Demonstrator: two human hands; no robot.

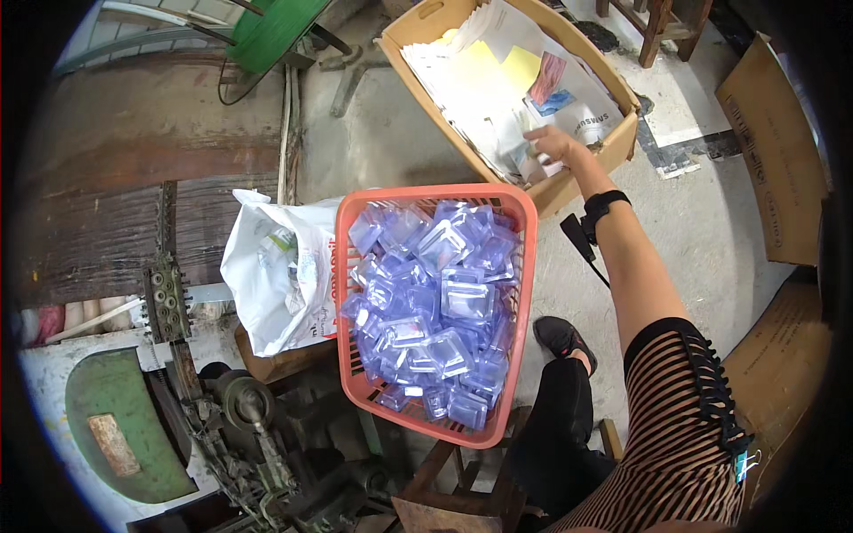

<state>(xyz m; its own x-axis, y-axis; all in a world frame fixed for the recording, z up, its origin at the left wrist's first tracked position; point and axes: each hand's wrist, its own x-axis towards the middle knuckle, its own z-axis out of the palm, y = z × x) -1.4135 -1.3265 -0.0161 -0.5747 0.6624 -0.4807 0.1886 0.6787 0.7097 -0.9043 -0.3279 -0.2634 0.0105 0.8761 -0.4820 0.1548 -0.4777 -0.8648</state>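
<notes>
My right hand (553,146) reaches over the near right part of a cardboard box (498,171) of loose papers. Its fingers point left and look apart. Pale paper lies right under them, and I make out nothing held. Inside the box are white sheets (453,84), yellow sheets (521,67) and a large grey-white printed sheet (582,98). Closer to me stands an orange-red plastic basket (530,266), heaped with clear, bluish plastic blister shells (444,244). My left hand is out of the picture.
A white plastic bag (253,306) with scraps inside leans at the basket's left. Greasy green machinery (124,426) fills the lower left. A wooden stool (444,506) is below the basket, with my shoe (562,342) beside it. Cardboard cartons (769,151) line the right.
</notes>
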